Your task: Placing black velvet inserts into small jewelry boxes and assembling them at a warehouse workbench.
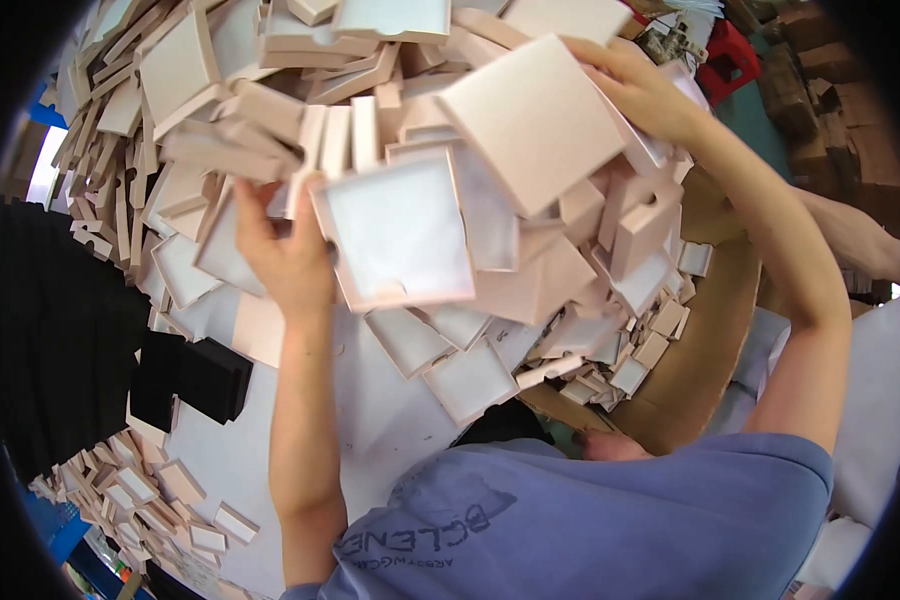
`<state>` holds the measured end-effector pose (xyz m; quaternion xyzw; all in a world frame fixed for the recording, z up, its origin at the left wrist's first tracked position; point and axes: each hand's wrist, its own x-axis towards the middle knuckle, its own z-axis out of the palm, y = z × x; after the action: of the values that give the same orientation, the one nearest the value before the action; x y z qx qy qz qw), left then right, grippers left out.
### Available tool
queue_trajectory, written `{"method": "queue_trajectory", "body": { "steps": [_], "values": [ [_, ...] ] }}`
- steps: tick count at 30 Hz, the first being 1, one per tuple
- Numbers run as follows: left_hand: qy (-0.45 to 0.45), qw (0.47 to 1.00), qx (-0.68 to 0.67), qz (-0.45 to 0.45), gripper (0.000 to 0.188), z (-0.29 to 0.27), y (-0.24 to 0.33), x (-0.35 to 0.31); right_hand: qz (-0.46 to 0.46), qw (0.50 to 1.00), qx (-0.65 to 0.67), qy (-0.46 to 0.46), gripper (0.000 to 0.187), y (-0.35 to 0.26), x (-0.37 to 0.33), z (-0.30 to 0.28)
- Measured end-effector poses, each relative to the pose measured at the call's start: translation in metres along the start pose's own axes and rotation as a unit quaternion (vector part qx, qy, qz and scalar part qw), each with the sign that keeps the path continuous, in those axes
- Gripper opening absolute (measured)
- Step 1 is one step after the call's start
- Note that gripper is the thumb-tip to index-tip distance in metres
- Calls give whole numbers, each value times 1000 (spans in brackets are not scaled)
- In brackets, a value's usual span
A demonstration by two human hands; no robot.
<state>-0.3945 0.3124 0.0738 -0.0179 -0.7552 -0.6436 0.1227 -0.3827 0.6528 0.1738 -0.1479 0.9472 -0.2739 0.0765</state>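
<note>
My right hand (642, 92) grips the far right edge of a large square pale-pink box lid (535, 122), which is tilted with its flat outer face up. My left hand (288, 258) reaches up with thumb and finger around a few motion-blurred pale-pink box pieces (232, 148); its fingertips are partly hidden among them. Touching or close beside the left thumb is an open square box tray (398, 228), white inside, with a pink rim and a thumb notch. Other trays and lids lie heaped around both hands.
A cardboard carton (722, 320) with many small boxes stands at the right. More small pink boxes (155, 500) lie at the lower left, near black boxes (205, 378) and black cloth (55, 330). Another person's arm (855, 232) shows at the right, beyond a red plastic object (728, 62).
</note>
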Motion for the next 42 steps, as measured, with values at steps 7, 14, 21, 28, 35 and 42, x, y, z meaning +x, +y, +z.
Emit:
{"method": "queue_trajectory", "body": {
  "steps": [7,14,21,28,35,42],
  "values": [
    [-51,996,-67,4,62,29,7,-65,80,977,152,129,40,7,-101,50],
    [-128,987,-6,95,48,29,6,-90,190,977,90,20,42,-22,-136,32],
    [-182,973,71,123,56,20,17,-95,444,868,114,191,57,151,-202,-45],
    [-177,972,54,143,58,21,14,-92,479,745,354,300,76,177,-125,26],
    [-241,965,36,94,54,19,34,-88,349,909,152,170,59,122,-73,26],
    [-241,914,97,311,43,-50,66,-20,291,930,79,211,44,147,24,31]
  ]
}}
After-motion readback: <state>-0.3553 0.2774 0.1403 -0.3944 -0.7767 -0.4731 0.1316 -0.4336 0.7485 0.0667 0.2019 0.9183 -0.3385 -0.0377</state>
